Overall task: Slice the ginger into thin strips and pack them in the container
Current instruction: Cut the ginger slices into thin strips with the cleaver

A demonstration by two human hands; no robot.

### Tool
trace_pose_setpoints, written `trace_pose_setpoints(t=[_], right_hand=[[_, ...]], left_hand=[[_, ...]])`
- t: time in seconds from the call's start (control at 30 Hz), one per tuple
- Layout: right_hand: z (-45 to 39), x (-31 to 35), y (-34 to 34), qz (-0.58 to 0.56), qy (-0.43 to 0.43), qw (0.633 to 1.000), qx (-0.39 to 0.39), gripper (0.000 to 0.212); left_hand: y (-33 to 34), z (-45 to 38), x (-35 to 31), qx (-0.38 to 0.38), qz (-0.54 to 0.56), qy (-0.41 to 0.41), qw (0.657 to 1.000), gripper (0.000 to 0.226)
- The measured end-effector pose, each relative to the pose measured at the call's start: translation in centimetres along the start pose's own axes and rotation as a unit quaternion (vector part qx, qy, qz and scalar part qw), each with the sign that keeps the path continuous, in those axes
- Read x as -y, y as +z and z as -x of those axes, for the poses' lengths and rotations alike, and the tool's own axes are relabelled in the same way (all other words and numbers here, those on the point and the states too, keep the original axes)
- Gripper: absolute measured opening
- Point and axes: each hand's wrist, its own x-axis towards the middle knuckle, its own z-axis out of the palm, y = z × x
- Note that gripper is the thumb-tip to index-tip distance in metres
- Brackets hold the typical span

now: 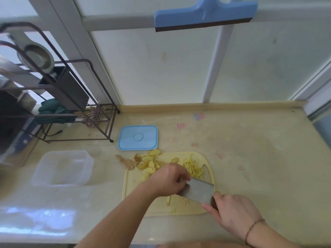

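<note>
A pale yellow cutting board (179, 208) lies on the counter. On its far left lie several ginger slices (149, 165), and a heap of thin ginger strips (194, 167) sits at its far right. My right hand (232, 210) grips the handle of a cleaver (198, 191), whose blade stands on the board. My left hand (169, 178) is curled right beside the blade, its fingertips pressing down on something hidden under them. A clear plastic container (62, 169) stands open, left of the board. Its blue lid (138, 137) lies behind the board.
Ginger peel (127, 161) lies off the board's far left corner. A dark wire rack (71, 97) with utensils and a green cloth stands at the back left. A blue squeegee (204, 15) hangs on the window above. Small bits of ginger (184, 200) dot the board's near side.
</note>
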Motion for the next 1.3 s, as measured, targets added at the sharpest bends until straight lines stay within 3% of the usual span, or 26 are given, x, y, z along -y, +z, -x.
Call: trace_pose_setpoints(t=[0.2, 0.37, 0.43, 0.5, 0.53, 0.57, 0.6, 0.7, 0.8, 0.97, 1.07, 1.2, 1.3], right_hand=[[0.3, -0.3, 0.0, 0.002, 0.002, 1.0, 0.012, 0.104], [1.2, -0.8, 0.1, -0.015, 0.006, 1.0, -0.004, 0.091], [1.6, -1.0, 0.3, -0.12, 0.049, 0.992, -0.001, 0.078], [1.7, -1.2, 0.2, -0.304, 0.093, 0.947, 0.047, 0.07], [1.9, -1.3, -0.1, -0.408, 0.12, 0.901, 0.086, 0.064], [1.9, -1.5, -0.4, -0.479, 0.135, 0.857, 0.136, 0.058], [2.0, -1.6, -0.8, -0.501, 0.133, 0.836, 0.181, 0.054], [1.7, -1.5, -0.4, -0.445, 0.087, 0.858, 0.242, 0.052], [1.1, -1.2, -0.3, -0.378, 0.071, 0.877, 0.287, 0.053], [0.9, -1.2, 0.5, -0.354, 0.076, 0.88, 0.306, 0.058], [1.2, -2.2, 0.8, -0.357, 0.092, 0.888, 0.277, 0.058], [1.8, -3.7, 1.1, -0.42, 0.186, 0.854, 0.243, 0.059], [1.9, -4.0, 0.9, -0.449, 0.194, 0.838, 0.241, 0.058]], left_hand=[[0.4, -0.5, 1.0, -0.004, -0.009, -0.001, 1.0, 0.034], [-0.8, 1.0, 1.5, -0.091, 0.079, -0.037, 0.992, 0.032], [-1.2, 2.6, 1.8, -0.157, 0.137, -0.069, 0.976, 0.027], [-1.2, 4.4, 2.2, -0.271, 0.246, -0.111, 0.924, 0.023], [-1.1, 5.1, 2.6, -0.317, 0.289, -0.124, 0.895, 0.022], [-1.0, 5.6, 3.0, -0.343, 0.304, -0.134, 0.879, 0.022], [-0.8, 5.9, 3.5, -0.352, 0.296, -0.147, 0.876, 0.023], [-0.5, 5.8, 5.0, -0.341, 0.258, -0.184, 0.885, 0.028], [-0.1, 4.7, 5.8, -0.294, 0.179, -0.2, 0.917, 0.027], [0.0, 2.2, 5.7, -0.172, 0.006, -0.12, 0.978, 0.033], [-0.2, 0.7, 5.7, -0.08, -0.088, -0.09, 0.989, 0.042], [-0.6, -0.8, 6.0, -0.049, -0.118, -0.096, 0.987, 0.041], [-0.5, -1.8, 5.8, -0.025, -0.141, -0.096, 0.985, 0.041]])
